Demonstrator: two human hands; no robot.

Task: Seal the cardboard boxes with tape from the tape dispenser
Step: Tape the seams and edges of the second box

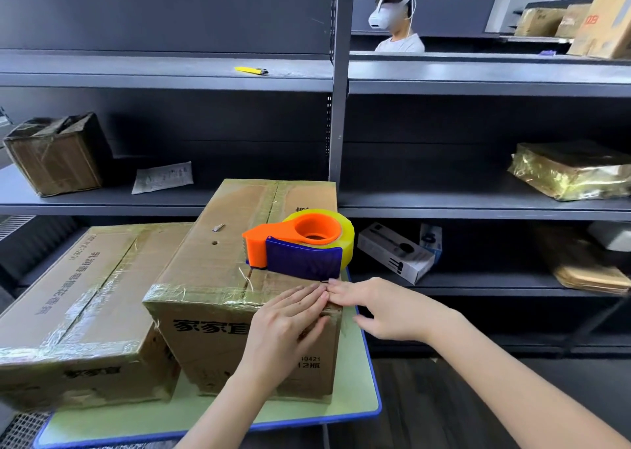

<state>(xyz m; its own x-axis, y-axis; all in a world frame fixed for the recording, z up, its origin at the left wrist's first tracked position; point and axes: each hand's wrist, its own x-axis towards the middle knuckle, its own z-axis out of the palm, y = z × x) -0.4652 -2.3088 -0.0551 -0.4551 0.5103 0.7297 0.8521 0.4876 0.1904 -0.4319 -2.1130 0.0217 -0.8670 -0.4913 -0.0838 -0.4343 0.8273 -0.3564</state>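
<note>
Pressing the left hand (290, 315) flat against the upper right part of the front face of the middle cardboard box (218, 267), its fingers (307, 295) straight, pressed together and reaching up to the taped top front edge. Touching that same edge with the right hand (372, 307) from the right side: fingertips (336, 290) extended, close together and meeting the left fingertips at the box's near right top corner, thumb (362, 320) held apart from them beside the box's right face. Pinching nothing with either hand. Showing glossy clear tape (205, 296) along the top front edge, running under the fingers; not possible to tell whether a loose end lies beneath them. Carrying the tape dispenser (297, 244), orange and blue with a yellow roll, on the top of this box: just behind the fingertips, against the box's right edge, apart from both hands. Standing near the front right corner of the tabletop (358, 404), this box. Lying just beside it on the left, toward the tabletop's left edge, a second cardboard box (68, 298), taped. Standing behind the tabletop, grey shelving (338, 107) bearing a yellow utility knife (251, 70), a small taped box (54, 155), a printed sheet (162, 177) and a shiny wrapped parcel (573, 170). Showing beyond the shelving, a person (399, 42) wearing a white headset.
</note>
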